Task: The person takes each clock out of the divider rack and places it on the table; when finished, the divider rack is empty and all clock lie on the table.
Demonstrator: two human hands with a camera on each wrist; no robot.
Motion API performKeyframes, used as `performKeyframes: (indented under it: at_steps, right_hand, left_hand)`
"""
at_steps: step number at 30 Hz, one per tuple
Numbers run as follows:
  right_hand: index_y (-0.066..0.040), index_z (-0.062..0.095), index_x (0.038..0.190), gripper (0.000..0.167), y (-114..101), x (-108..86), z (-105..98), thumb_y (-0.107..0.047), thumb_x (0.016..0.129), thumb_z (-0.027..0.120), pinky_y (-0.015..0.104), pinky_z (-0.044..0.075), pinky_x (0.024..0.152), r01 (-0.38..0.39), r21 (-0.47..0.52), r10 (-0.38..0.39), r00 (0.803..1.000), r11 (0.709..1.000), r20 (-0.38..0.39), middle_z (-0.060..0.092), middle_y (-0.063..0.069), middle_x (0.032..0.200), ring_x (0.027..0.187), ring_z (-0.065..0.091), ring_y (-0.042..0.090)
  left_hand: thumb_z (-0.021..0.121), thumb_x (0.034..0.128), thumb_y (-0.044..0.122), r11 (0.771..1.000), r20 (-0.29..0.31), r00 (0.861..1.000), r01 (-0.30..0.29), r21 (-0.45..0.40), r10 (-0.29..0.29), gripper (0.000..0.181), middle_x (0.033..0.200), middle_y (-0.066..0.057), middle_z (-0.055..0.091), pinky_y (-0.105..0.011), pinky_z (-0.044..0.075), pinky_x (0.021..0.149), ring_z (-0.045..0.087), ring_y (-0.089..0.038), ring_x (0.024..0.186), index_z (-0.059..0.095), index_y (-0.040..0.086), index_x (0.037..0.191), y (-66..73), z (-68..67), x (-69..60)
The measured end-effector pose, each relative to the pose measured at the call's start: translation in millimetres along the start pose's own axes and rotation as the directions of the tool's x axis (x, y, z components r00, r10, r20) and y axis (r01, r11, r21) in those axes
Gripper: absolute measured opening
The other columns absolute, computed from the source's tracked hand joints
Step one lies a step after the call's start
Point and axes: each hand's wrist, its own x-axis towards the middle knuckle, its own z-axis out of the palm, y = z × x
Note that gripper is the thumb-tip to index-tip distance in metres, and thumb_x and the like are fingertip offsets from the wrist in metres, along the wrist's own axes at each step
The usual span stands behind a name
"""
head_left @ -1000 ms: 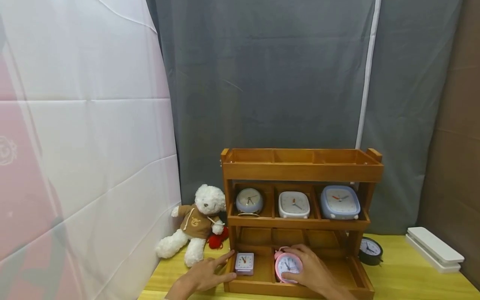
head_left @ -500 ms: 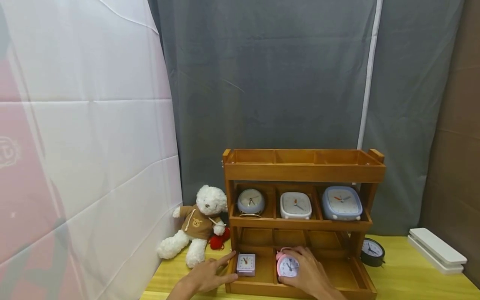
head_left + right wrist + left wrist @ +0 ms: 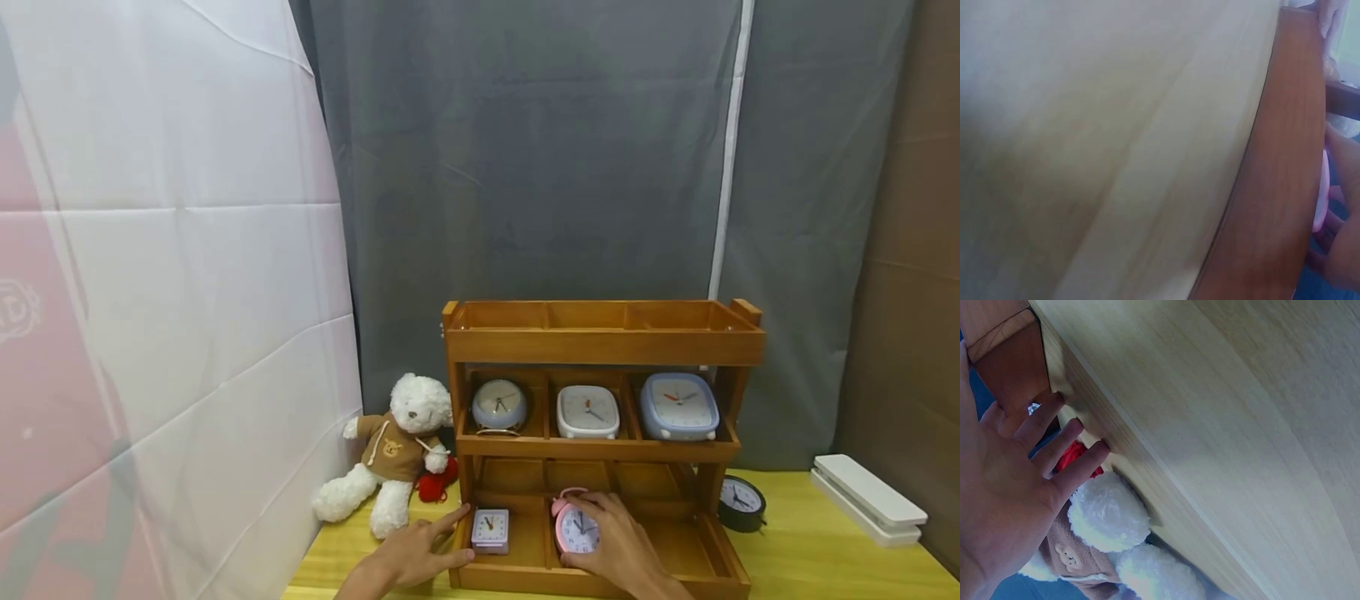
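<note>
In the head view my right hand (image 3: pixel 618 542) grips a pink twin-bell alarm clock (image 3: pixel 576 531) in the middle compartment of the wooden shelf's bottom tier. Its fingers lie over the clock's right side, with the thumb at the lower edge. The right wrist view catches only a sliver of the clock's pink rim (image 3: pixel 1322 194) behind the shelf's front board. My left hand (image 3: pixel 411 552) touches the left end of the shelf (image 3: pixel 600 346) with fingers spread and fairly straight, holding nothing. A small square lilac clock (image 3: pixel 491 531) stands in the bottom left compartment beside it.
On the middle tier stand a round clock (image 3: pixel 498 406), a white clock (image 3: pixel 588 411) and a blue clock (image 3: pixel 679 406). A white teddy bear (image 3: pixel 397 450) sits left of the shelf. To the right are a black clock (image 3: pixel 741 503) and a white flat object (image 3: pixel 868 498).
The pink clock has tilted a little more upright in my right hand, and its bells and handle show more. The thumb has moved from its face to the lower edge. My left hand stays put.
</note>
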Motion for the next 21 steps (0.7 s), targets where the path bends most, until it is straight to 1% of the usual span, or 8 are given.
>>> performKeyframes:
  at_steps: [4,7,10,15,17,21]
  right_hand:
    - [-0.021,0.077,0.126,0.075,5.3,-0.3,-3.3,-0.042,0.058,0.102,0.042,0.060,0.078,0.011,0.014,-0.010,0.998,1.000,-0.061,0.069,-0.002,0.120,0.104,0.063,0.018]
    - [-0.022,0.078,0.122,0.071,6.9,1.4,-10.2,-0.042,0.058,0.103,0.040,0.060,0.077,0.029,0.036,-0.025,0.993,0.999,-0.112,0.071,-0.004,0.119,0.100,0.064,0.017]
    - [-0.022,0.079,0.120,0.069,6.5,3.6,-20.5,-0.042,0.058,0.103,0.040,0.060,0.078,0.044,0.044,-0.037,0.989,0.998,-0.145,0.072,-0.006,0.117,0.099,0.065,0.016]
    - [-0.022,0.080,0.118,0.067,4.2,4.2,-38.6,-0.041,0.058,0.103,0.042,0.060,0.079,0.056,0.035,-0.050,0.987,0.998,-0.151,0.073,-0.005,0.113,0.100,0.066,0.018]
    - [-0.022,0.080,0.118,0.067,3.0,3.8,-45.5,-0.040,0.057,0.103,0.043,0.060,0.080,0.044,0.029,-0.039,0.989,0.999,-0.144,0.073,-0.003,0.114,0.102,0.066,0.019]
    - [-0.022,0.081,0.118,0.068,2.4,2.5,-58.2,-0.041,0.056,0.103,0.043,0.060,0.082,0.048,0.007,-0.047,0.988,0.999,-0.150,0.072,-0.003,0.116,0.105,0.066,0.018]
  left_hand:
    - [0.055,0.0964,0.071,1.000,0.010,1.000,-0.003,-0.016,0.003,0.075,0.128,-0.018,0.071,-0.063,0.055,0.087,0.068,-0.046,0.107,0.044,0.032,0.159,2.2,0.3,0.9]
    - [0.054,0.0967,0.071,1.000,0.012,1.000,-0.006,-0.016,0.006,0.075,0.127,-0.016,0.072,-0.063,0.054,0.088,0.068,-0.045,0.109,0.044,0.032,0.159,2.3,0.4,1.7]
    - [0.054,0.0970,0.071,1.000,0.011,1.000,-0.005,-0.010,0.005,0.074,0.128,-0.013,0.072,-0.064,0.053,0.089,0.067,-0.046,0.112,0.044,0.032,0.159,1.6,0.2,2.6]
    - [0.052,0.0964,0.073,1.000,0.017,1.000,0.007,-0.005,-0.007,0.075,0.131,-0.013,0.071,-0.066,0.052,0.091,0.066,-0.048,0.114,0.043,0.034,0.160,2.3,-0.4,3.3]
    - [0.052,0.0969,0.073,1.000,0.021,1.000,-0.001,-0.015,0.001,0.075,0.131,-0.013,0.071,-0.064,0.052,0.091,0.066,-0.046,0.114,0.043,0.033,0.160,3.0,-1.1,2.6]
    - [0.052,0.0988,0.070,0.999,0.029,0.999,-0.017,-0.041,0.018,0.075,0.130,-0.013,0.071,-0.064,0.052,0.093,0.066,-0.046,0.116,0.043,0.027,0.160,2.6,-4.4,0.3]
